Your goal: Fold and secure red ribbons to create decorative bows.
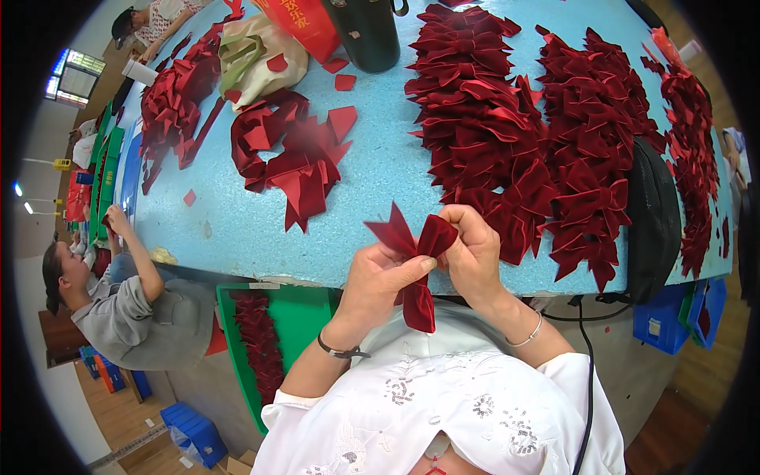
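Observation:
Between my hands, just over the front edge of the blue table [380,158], I hold a dark red velvet bow [418,309]. My left hand [378,273] pinches it near the middle, thumb on top. With bent fingers, my right hand [473,252] grips the loop on its right side. One pointed tail sticks out to the upper left, and another part hangs down toward my lap. Finished-looking red bows [475,119] lie in a thick row beyond my right hand. Loose red velvet strips [305,162] lie on the table beyond my left hand.
More bow rows [586,142] fill the right side beside a black bag [655,218]. A dark tumbler [364,36], a red bag [299,25] and a cloth bag [273,55] stand at the back. A green crate [305,317] holds bows at my left. A person [134,309] sits farther left.

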The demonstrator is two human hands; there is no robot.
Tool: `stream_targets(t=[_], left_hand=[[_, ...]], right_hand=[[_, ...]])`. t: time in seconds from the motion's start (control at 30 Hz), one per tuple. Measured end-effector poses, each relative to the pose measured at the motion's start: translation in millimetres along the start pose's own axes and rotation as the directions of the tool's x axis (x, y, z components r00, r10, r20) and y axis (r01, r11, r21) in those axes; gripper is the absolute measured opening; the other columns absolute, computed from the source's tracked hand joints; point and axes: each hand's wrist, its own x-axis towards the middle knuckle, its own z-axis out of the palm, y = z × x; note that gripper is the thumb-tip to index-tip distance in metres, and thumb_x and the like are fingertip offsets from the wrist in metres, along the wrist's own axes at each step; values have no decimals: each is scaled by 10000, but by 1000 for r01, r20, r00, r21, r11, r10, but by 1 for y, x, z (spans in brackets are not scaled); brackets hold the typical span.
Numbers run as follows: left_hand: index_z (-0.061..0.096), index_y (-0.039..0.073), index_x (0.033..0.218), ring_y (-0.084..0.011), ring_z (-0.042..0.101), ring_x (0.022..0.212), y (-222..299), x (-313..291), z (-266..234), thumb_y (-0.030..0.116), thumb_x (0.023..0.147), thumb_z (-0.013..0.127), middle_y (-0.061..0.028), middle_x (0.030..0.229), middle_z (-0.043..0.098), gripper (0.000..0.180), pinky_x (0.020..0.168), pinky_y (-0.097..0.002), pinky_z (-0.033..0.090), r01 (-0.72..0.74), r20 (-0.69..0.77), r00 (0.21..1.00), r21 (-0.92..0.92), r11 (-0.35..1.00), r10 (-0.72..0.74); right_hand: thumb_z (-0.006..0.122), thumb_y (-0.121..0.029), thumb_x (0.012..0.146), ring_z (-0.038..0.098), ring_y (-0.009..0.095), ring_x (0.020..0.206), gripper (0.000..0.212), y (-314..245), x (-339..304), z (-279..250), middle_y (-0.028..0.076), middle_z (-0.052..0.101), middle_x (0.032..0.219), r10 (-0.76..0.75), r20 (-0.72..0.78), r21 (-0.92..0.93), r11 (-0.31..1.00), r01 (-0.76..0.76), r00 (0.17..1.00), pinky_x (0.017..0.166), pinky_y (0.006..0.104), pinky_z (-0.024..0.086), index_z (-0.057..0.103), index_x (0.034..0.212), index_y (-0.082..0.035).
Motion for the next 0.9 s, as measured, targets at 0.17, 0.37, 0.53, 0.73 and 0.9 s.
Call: stream_targets(t=[0.17,0.37,0.53,0.73,0.9], left_hand=[[635,-32,1066,-76,581,779,-7,-2,-4,50,838,671,-47,906,660,244,688,-224,470,-1,-5,1000,72,997,1],[633,-41,1064,-90,598,811,-2,2,-5,62,847,668,-67,927,668,243,705,-230,480,35,81,996,38,999,-38],[636,-36,1036,-88,591,773,-3,0,-9,74,845,677,-61,909,665,224,672,-233,479,14,79,997,12,1000,-15],[636,-23,1010,-86,578,732,-9,1,-13,77,849,674,-47,873,655,194,635,-229,466,5,47,999,-41,999,-4],[636,-21,1013,-87,578,723,-10,0,-13,84,853,670,-49,873,654,194,626,-225,458,-2,77,997,-56,998,6]], right_hand=[[574,-63,913,512,36,567,90,3,-1,4,10,607,704,-150,-29,-222,965,140,988,473,193,388,611,942,14],[585,-36,895,540,53,578,105,-5,3,-2,29,638,740,182,-10,75,981,-181,983,484,202,419,639,963,24],[586,-11,888,554,54,585,99,3,5,1,28,642,731,98,-9,76,992,-97,995,499,201,441,635,964,29],[585,-14,892,554,52,582,99,-6,9,0,23,643,730,-19,97,-134,991,32,995,485,195,436,630,972,20],[594,-21,887,560,49,603,102,-5,3,2,28,640,738,37,15,-98,995,-35,999,488,195,445,622,972,26]])
